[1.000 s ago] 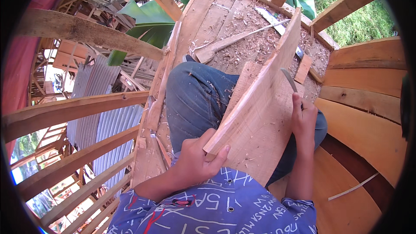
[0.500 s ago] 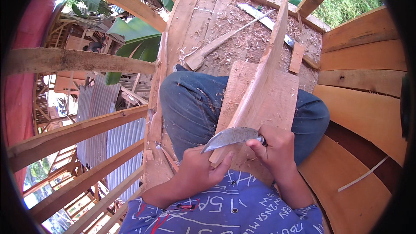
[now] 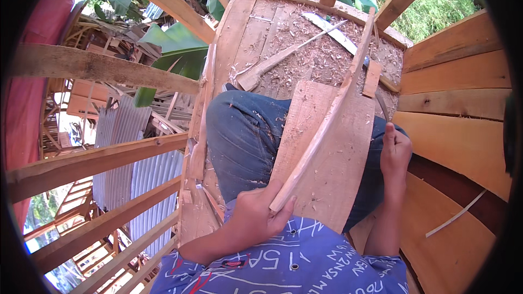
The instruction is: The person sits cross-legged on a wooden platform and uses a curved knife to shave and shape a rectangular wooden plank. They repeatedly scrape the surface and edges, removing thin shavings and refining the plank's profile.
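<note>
My left hand (image 3: 255, 213) grips the near end of a long, slim wooden piece (image 3: 322, 137). This piece stands on its edge and slants away from me to the far right. Beneath it a flat wooden board (image 3: 340, 177) lies across my lap. Off to the right of the board, my right hand (image 3: 396, 151) is closed around a knife (image 3: 383, 107). The blade points away from me and shows almost edge-on, apart from the wood. The knife's handle is mostly hidden in my fist.
Wood shavings (image 3: 294, 38) litter the plank floor ahead. A long silver blade (image 3: 333, 30), a tapered wooden stick (image 3: 267, 68) and a small wood block (image 3: 371, 79) lie there. Slatted rails (image 3: 98, 155) stand left, a plank wall (image 3: 452, 130) right.
My right hand has swung the knife from the near end of the wooden piece outward to the right. The left hand keeps its grip, and the piece leans slightly more to the right.
</note>
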`<state>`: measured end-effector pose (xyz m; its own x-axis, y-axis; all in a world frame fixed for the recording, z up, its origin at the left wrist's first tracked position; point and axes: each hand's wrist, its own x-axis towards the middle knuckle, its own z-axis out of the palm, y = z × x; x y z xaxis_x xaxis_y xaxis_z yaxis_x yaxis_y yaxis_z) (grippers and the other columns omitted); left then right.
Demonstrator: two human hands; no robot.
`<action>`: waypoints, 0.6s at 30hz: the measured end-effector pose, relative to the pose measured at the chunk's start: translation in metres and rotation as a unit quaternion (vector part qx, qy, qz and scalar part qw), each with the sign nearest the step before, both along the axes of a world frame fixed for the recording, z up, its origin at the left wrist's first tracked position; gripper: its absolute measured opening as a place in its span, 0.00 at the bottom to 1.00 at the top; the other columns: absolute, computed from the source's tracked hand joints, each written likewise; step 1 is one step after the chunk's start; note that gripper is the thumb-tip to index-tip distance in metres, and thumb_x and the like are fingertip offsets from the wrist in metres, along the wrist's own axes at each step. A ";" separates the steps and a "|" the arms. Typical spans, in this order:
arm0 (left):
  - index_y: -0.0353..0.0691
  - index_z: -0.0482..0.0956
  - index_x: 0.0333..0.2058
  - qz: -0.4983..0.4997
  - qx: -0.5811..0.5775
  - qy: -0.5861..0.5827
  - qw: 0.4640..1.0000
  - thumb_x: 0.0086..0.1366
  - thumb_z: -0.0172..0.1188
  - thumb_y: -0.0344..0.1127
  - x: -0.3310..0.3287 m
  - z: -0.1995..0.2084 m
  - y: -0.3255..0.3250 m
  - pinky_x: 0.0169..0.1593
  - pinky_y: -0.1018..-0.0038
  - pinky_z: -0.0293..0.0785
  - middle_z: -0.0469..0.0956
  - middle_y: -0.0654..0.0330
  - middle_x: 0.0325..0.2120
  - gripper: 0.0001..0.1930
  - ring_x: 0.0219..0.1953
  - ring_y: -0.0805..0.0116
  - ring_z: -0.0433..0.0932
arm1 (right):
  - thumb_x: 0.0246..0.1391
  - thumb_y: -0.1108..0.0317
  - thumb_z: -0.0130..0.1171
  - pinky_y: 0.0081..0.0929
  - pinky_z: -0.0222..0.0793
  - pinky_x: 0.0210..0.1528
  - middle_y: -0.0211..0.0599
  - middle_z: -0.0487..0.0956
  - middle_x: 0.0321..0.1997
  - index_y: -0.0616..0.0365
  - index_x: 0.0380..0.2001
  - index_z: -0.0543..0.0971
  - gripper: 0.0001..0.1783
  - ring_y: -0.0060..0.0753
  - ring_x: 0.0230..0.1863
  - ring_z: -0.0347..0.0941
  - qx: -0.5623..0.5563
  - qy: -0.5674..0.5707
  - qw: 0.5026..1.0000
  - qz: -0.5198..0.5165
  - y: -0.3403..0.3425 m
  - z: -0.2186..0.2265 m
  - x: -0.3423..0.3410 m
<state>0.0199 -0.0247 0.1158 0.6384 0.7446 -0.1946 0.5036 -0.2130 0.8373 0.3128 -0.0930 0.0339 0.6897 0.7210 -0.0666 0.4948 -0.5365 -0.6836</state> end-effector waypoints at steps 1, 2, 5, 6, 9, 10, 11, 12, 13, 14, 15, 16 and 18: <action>0.33 0.73 0.35 0.008 -0.013 0.002 1.000 0.58 0.63 0.31 0.000 0.000 0.001 0.23 0.66 0.72 0.75 0.51 0.15 0.10 0.19 0.55 0.79 | 0.61 0.48 0.53 0.32 0.55 0.20 0.47 0.61 0.11 0.68 0.17 0.69 0.31 0.37 0.16 0.53 0.001 0.019 0.999 0.032 -0.002 0.008 -0.009; 0.33 0.74 0.35 0.016 -0.012 0.005 1.000 0.58 0.63 0.31 -0.001 -0.001 0.001 0.23 0.66 0.72 0.75 0.51 0.15 0.10 0.19 0.55 0.79 | 0.60 0.48 0.55 0.32 0.56 0.20 0.46 0.63 0.11 0.67 0.17 0.70 0.31 0.38 0.15 0.55 0.003 0.038 0.997 0.064 -0.002 0.018 -0.026; 0.33 0.76 0.37 0.023 0.008 -0.009 1.000 0.57 0.63 0.31 0.006 -0.002 0.005 0.24 0.66 0.73 0.76 0.50 0.16 0.11 0.20 0.54 0.79 | 0.52 0.46 0.63 0.34 0.61 0.18 0.44 0.69 0.12 0.63 0.15 0.72 0.29 0.44 0.13 0.67 -0.006 0.040 0.983 0.181 0.002 0.050 -0.075; 0.33 0.77 0.38 0.019 0.023 -0.012 0.999 0.57 0.63 0.31 0.009 -0.001 0.005 0.25 0.66 0.73 0.76 0.50 0.17 0.11 0.20 0.54 0.79 | 0.49 0.45 0.65 0.34 0.63 0.19 0.43 0.70 0.13 0.61 0.15 0.73 0.28 0.45 0.15 0.70 -0.001 0.048 0.977 0.206 0.002 0.052 -0.091; 0.32 0.78 0.40 0.015 0.037 0.007 0.999 0.57 0.63 0.30 0.013 0.001 0.004 0.26 0.65 0.74 0.76 0.49 0.18 0.13 0.20 0.53 0.79 | 0.44 0.43 0.67 0.34 0.65 0.19 0.42 0.71 0.13 0.57 0.15 0.73 0.28 0.46 0.17 0.73 0.013 0.000 0.973 0.230 0.003 0.048 -0.096; 0.32 0.79 0.41 0.017 0.036 0.018 0.999 0.56 0.63 0.31 0.012 0.002 0.003 0.26 0.65 0.74 0.76 0.49 0.18 0.13 0.21 0.53 0.79 | 0.43 0.42 0.67 0.34 0.65 0.19 0.41 0.71 0.13 0.57 0.14 0.73 0.28 0.45 0.17 0.73 0.018 -0.028 0.972 0.231 0.005 0.045 -0.093; 0.32 0.78 0.40 0.007 0.040 0.027 0.999 0.57 0.63 0.30 0.011 0.002 0.004 0.25 0.66 0.73 0.77 0.49 0.18 0.13 0.20 0.54 0.79 | 0.43 0.41 0.67 0.33 0.65 0.19 0.41 0.71 0.13 0.57 0.14 0.73 0.28 0.45 0.16 0.73 0.018 -0.042 0.972 0.229 0.007 0.044 -0.091; 0.32 0.77 0.39 -0.001 0.045 0.033 0.998 0.57 0.63 0.30 0.011 0.001 0.004 0.24 0.68 0.72 0.77 0.50 0.18 0.13 0.19 0.55 0.80 | 0.43 0.41 0.67 0.33 0.65 0.18 0.41 0.71 0.13 0.56 0.14 0.73 0.29 0.45 0.16 0.72 0.019 -0.059 0.972 0.228 0.009 0.044 -0.086; 0.31 0.75 0.39 -0.008 0.050 0.040 0.998 0.57 0.63 0.29 0.010 0.001 0.004 0.23 0.70 0.72 0.77 0.50 0.18 0.12 0.19 0.56 0.80 | 0.42 0.40 0.67 0.33 0.64 0.18 0.41 0.71 0.13 0.56 0.14 0.73 0.29 0.44 0.16 0.72 0.019 -0.075 0.971 0.228 0.011 0.043 -0.083; 0.32 0.75 0.38 -0.008 0.046 0.038 0.998 0.57 0.63 0.29 0.012 0.002 0.005 0.22 0.69 0.71 0.77 0.50 0.18 0.11 0.18 0.57 0.80 | 0.43 0.40 0.66 0.33 0.64 0.18 0.41 0.71 0.13 0.57 0.14 0.72 0.29 0.45 0.16 0.72 0.025 -0.082 0.972 0.221 0.013 0.041 -0.081; 0.32 0.75 0.37 -0.009 0.042 0.035 0.998 0.57 0.63 0.29 0.017 0.004 0.006 0.22 0.69 0.71 0.76 0.51 0.17 0.10 0.18 0.57 0.79 | 0.43 0.41 0.66 0.34 0.64 0.18 0.41 0.71 0.13 0.57 0.14 0.72 0.30 0.45 0.16 0.71 0.032 -0.091 0.972 0.212 0.014 0.038 -0.078; 0.33 0.74 0.36 -0.009 0.039 0.031 0.999 0.57 0.63 0.29 0.020 0.005 0.006 0.22 0.69 0.71 0.76 0.52 0.16 0.10 0.18 0.57 0.79 | 0.44 0.41 0.66 0.34 0.63 0.18 0.41 0.71 0.13 0.58 0.14 0.72 0.30 0.45 0.16 0.71 0.038 -0.099 0.973 0.204 0.015 0.034 -0.075; 0.33 0.73 0.34 -0.018 0.054 0.030 0.998 0.58 0.63 0.29 0.018 0.001 0.002 0.21 0.68 0.69 0.75 0.52 0.15 0.09 0.17 0.57 0.78 | 0.44 0.41 0.66 0.36 0.63 0.19 0.42 0.71 0.13 0.59 0.14 0.71 0.30 0.47 0.16 0.70 0.021 -0.122 0.982 0.145 0.020 0.019 -0.055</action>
<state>0.0382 -0.0231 0.1165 0.6545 0.7404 -0.1533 0.5427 -0.3188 0.7770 0.2580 -0.0733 0.0533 0.4473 0.8877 0.1087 0.7744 -0.3237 -0.5436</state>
